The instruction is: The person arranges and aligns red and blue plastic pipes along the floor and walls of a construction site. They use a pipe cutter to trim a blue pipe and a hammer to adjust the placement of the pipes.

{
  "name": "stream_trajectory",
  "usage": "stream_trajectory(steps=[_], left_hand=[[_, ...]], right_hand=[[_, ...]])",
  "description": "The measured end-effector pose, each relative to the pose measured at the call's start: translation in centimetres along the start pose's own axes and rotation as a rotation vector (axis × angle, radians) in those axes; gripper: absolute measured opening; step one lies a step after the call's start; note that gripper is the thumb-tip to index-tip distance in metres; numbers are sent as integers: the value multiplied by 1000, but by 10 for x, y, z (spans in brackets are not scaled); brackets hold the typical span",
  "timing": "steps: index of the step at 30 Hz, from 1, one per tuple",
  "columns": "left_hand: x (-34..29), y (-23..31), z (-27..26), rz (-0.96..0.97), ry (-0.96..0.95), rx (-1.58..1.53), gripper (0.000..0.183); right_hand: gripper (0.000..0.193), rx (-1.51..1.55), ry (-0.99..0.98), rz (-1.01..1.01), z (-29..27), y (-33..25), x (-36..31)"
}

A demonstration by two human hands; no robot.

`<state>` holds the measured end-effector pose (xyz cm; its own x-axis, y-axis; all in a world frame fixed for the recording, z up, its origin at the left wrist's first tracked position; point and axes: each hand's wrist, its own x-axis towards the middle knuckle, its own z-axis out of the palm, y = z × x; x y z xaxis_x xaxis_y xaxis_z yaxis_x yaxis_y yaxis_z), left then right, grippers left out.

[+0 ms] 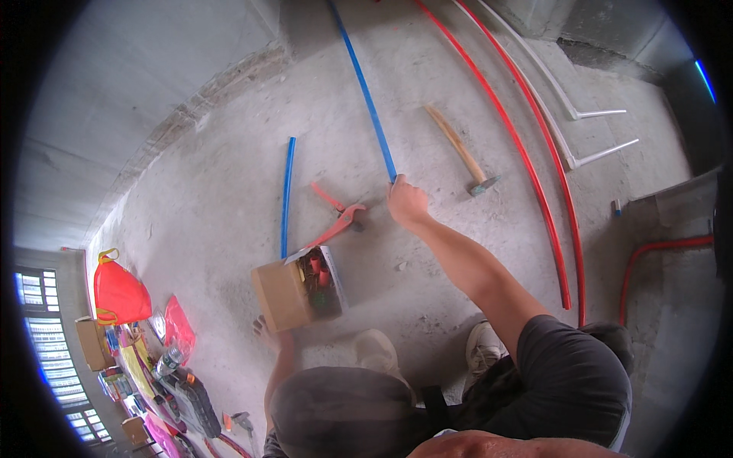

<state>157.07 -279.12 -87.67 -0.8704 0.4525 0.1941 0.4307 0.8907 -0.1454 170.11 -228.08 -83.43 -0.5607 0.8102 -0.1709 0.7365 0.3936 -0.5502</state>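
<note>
My right hand point(408, 200), at the end of an outstretched arm, is closed around the near end of a long blue pipe point(365, 91) that runs away across the concrete floor. Down at the left, my left hand point(269, 334) is open, its fingers apart beside the lower corner of a cardboard box point(282, 294); whether it touches the box or the floor I cannot tell. Small red fittings point(321, 273) show inside the box. Just beyond it lie a red pipe cutter point(343, 221) with spread handles and a short blue pipe point(287, 198).
A wooden-handled hammer point(460, 145) lies right of the long pipe. Farther right are two long red pipes point(527, 153) and bent white pipes point(584, 114). A red bag point(122, 294), a plastic bottle point(169, 359) and a dark tool case point(195, 404) crowd the left wall.
</note>
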Motion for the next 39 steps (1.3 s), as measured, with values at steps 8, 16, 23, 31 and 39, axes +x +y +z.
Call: stream_trajectory(steps=[8, 16, 23, 31, 39], left_hand=[[3, 16, -8, 8, -9, 35, 32], [2, 7, -1, 18, 37, 25, 40], [2, 6, 0, -11, -7, 2, 38], [3, 14, -11, -32, -38, -20, 38], [2, 13, -9, -5, 49, -8, 36]], right_hand=[[54, -378, -99, -119, 6, 11, -8], [62, -369, -123, -139, -5, 19, -8], [67, -383, -123, -143, -2, 25, -8], [83, -281, -247, -88, -31, 16, -15], [91, -270, -279, -101, -40, 18, -18]])
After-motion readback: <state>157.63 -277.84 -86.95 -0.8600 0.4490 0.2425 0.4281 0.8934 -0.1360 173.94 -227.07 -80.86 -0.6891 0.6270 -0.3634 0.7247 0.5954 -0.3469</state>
